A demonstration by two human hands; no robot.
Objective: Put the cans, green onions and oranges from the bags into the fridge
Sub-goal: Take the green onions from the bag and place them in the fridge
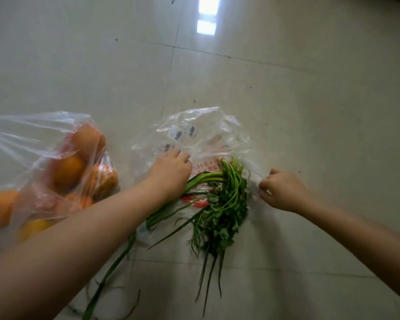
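A clear plastic bag (203,132) with red print and barcode stickers lies on the floor. Green onions (206,177) and leafy herbs (226,211) spill out of it toward me. My left hand (171,172) reaches into the bag's mouth, fingers curled at the stalk ends of the green onions. My right hand (280,192) pinches the bag's right edge. A second clear bag (32,144) at the left holds several oranges (67,172). No cans or fridge are in view.
Pale glossy floor tiles (286,88) surround the bags, with a bright window reflection (207,17) at the top. Loose green onion leaves (111,271) trail on the floor near the lower middle.
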